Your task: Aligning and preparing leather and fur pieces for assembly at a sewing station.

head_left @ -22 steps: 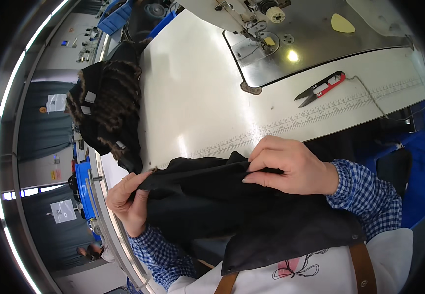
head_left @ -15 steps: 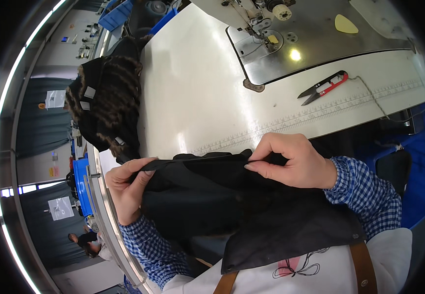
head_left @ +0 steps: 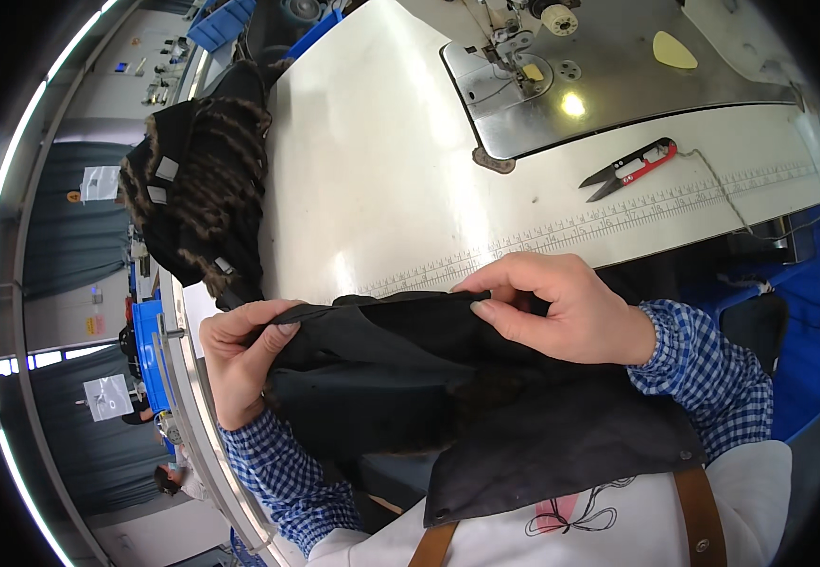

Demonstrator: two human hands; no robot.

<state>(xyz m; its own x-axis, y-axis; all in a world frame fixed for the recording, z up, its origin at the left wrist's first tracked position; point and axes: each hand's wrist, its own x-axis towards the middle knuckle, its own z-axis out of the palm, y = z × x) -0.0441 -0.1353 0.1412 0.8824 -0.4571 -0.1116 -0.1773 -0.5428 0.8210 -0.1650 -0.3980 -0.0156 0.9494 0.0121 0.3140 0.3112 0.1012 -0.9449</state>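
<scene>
A piece of black fabric (head_left: 372, 340) hangs in soft folds at the near edge of the white table, its top edge drawn out between my hands. At its left end, my left hand (head_left: 242, 364) pinches the cloth between thumb and fingers. Farther right along that edge, my right hand (head_left: 575, 312) grips it with forefinger and thumb, the thumb in front. Some brown fur shows low on the fabric, which hangs over my dark apron (head_left: 561, 454). How far the cloth reaches beneath is hidden.
Beyond my hands, a sewing machine (head_left: 523, 71) stands on the white table (head_left: 362, 170). Thread snips (head_left: 629, 170) on a cord lie near the printed ruler (head_left: 561, 233). A dark garment with brown fur (head_left: 207, 180) is heaped at the left edge. Blue bins (head_left: 221, 24) stand far left.
My right hand's forefinger has slid left along the top edge, and the gap between finger and thumb is wider. The left hand keeps its pinch. The view has shifted slightly.
</scene>
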